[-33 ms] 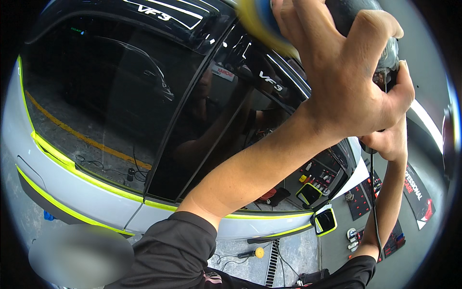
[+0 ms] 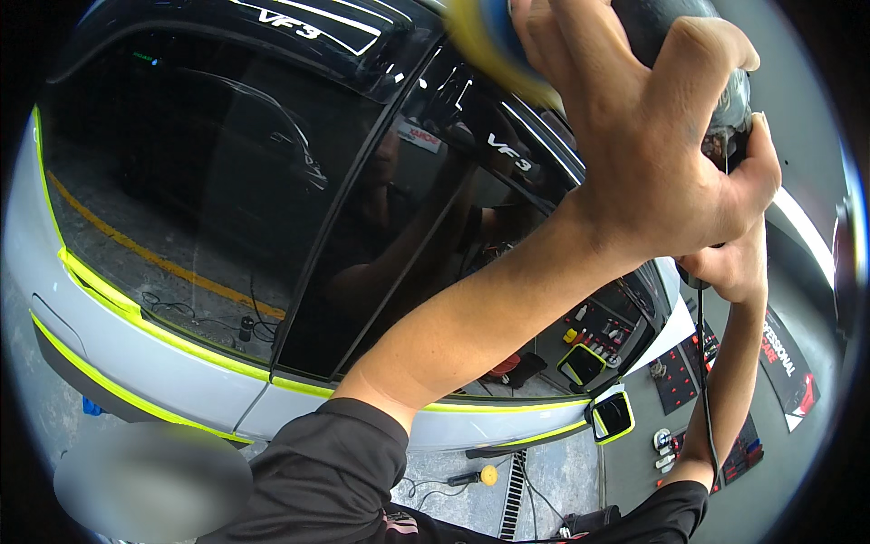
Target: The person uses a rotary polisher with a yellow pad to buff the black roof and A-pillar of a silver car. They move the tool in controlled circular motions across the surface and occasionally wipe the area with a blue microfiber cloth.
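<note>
High at the upper right, my left hand [image 2: 652, 150] curls its fingers over the head of a black polisher [image 2: 660, 27]. The polisher's round yellow and blue pad [image 2: 498, 50] is smeared by motion, close to the car's glossy black upper edge; whether it touches cannot be told. My right hand [image 2: 736, 267] is closed round the polisher's rear part, partly hidden behind my left hand and wrist. A black cord [image 2: 701, 363] hangs from there past my right forearm. Below my left arm lie the car's dark side windows [image 2: 199, 181], which reflect the room.
The white car door [image 2: 308, 412] has lime-green trim and a lime-framed side mirror [image 2: 613, 417]. On the floor, a second polisher with a yellow pad [image 2: 488, 475] lies beside a drain grate [image 2: 513, 499] and loose cords. Tool boards [image 2: 672, 381] hang on the grey wall at right.
</note>
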Demonstrator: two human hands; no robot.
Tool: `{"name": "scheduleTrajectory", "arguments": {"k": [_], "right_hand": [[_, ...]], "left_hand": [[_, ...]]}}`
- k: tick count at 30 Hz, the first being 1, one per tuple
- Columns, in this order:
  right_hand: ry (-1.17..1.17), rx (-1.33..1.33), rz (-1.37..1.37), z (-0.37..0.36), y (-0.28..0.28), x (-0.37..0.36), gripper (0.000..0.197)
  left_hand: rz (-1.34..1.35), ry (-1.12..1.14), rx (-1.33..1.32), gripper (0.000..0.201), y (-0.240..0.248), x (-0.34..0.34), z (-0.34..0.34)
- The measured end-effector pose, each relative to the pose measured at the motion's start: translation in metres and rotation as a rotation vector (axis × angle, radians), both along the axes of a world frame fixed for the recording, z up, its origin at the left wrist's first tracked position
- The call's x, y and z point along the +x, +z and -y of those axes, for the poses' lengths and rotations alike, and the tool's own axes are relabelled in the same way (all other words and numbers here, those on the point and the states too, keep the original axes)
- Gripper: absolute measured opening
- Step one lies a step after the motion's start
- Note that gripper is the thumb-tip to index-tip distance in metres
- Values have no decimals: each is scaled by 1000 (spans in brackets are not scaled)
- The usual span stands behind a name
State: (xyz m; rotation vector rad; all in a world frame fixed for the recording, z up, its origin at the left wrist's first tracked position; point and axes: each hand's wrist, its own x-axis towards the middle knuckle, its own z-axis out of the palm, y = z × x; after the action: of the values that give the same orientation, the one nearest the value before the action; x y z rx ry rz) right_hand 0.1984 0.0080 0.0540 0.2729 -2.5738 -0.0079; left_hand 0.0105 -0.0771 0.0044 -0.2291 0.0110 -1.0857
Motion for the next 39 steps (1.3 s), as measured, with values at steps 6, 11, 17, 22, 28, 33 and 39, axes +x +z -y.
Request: {"name": "scheduleTrajectory", "arguments": {"k": [6, 11, 17, 22, 28, 33, 39], "right_hand": [[-18, 11, -16, -4, -2, 2, 59], [11, 55, -67, -9, -3, 5, 62], [-30, 30, -73, -22, -7, 16, 59], [-44, 15, -81, -30, -8, 21, 57], [-43, 17, -48, -30, -3, 24, 58], [11, 24, -70, -19, -6, 14, 59], [-5, 30, -73, -11, -6, 9, 59]], "left_hand": [[-1, -1, -5, 34, 0, 3, -3], [-8, 6, -4, 34, 3, 6, -3], [59, -55, -113, 33, -10, 22, -11], [118, -43, -134, 31, -12, 27, -14], [94, -37, -126, 32, -13, 28, -14], [-3, -48, -45, 35, -2, 20, -5], [24, -14, -35, 36, -1, 14, 2]]}}
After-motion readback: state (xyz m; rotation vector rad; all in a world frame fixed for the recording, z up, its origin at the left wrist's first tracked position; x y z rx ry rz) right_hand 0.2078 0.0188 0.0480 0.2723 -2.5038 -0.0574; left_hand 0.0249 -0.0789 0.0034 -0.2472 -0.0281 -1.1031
